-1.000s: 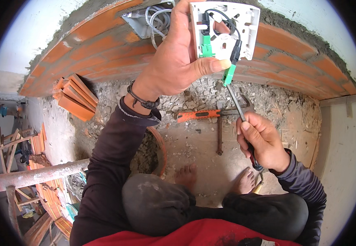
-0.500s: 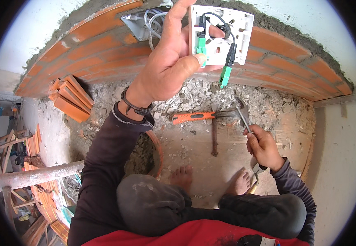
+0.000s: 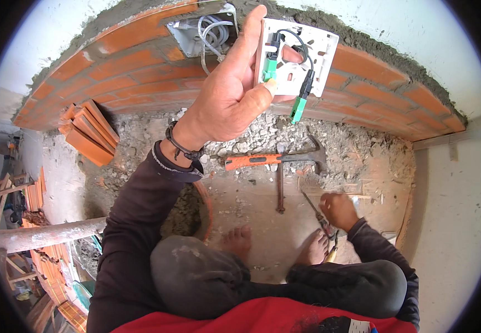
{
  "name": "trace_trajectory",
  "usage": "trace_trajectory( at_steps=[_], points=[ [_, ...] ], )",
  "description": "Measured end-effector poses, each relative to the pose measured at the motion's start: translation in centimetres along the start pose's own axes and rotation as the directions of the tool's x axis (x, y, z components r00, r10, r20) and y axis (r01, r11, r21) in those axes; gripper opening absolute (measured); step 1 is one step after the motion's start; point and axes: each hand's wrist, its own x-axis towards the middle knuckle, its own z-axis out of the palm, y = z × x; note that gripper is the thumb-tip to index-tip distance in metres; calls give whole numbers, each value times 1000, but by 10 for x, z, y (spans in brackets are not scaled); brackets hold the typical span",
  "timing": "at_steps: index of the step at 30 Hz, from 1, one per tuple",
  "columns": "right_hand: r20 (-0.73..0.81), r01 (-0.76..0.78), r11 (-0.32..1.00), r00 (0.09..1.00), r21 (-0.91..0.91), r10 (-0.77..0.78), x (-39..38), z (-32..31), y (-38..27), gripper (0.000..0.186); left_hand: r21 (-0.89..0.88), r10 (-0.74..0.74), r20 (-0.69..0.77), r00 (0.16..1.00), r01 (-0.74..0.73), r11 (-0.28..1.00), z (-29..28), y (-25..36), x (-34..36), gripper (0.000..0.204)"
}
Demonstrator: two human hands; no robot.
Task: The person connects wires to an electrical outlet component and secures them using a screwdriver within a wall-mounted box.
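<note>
My left hand (image 3: pixel 232 97) is raised and closed on a white plastic wall plate (image 3: pixel 322 61), thumb on its near edge. On the plate a short black cable (image 3: pixel 310 50) joins two connectors. One green connector (image 3: pixel 270 69) sits by my thumb; the other green connector (image 3: pixel 298 110) dangles below the plate. Low on the right, my right hand (image 3: pixel 339 211) is curled closed, its fingertips hidden. A thin dark metal shaft (image 3: pixel 310 203) slants across the floor beside it; whether my fingers hold it is unclear. A tool's yellow handle (image 3: pixel 332 255) shows below that hand.
An orange-handled hammer (image 3: pixel 254 160) lies over a rusty metal bar (image 3: pixel 280 188) amid rubble (image 3: pixel 251 136). Brick pieces (image 3: pixel 92 133) are stacked at left. A wall box (image 3: pixel 187 36) with coiled grey cable (image 3: pixel 212 33) is set in the brick wall. A round tub (image 3: pixel 205 202) stands by my left knee.
My right hand has moved down from beside the hammer head, and the thin metal tool it gripped no longer points up there. My left hand still holds the plate.
</note>
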Motion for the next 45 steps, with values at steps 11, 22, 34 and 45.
trace_trajectory(
  at_steps=[11,22,34,45],
  points=[
    [-526,453,811,616,-371,-586,104,-265,-194,20,164,2,14,1000,-4,986,5,3,1,89],
    [-684,522,848,587,-91,-434,142,-252,-189,10,112,77,12,997,-78,991,7,-13,3,91],
    [-709,456,790,385,-410,-590,155,-242,-175,13,27,67,6,998,-67,997,7,-21,4,91],
    [-684,401,790,404,-464,-607,160,-240,-171,13,83,12,16,1000,-14,996,8,-14,1,89]
  ],
)
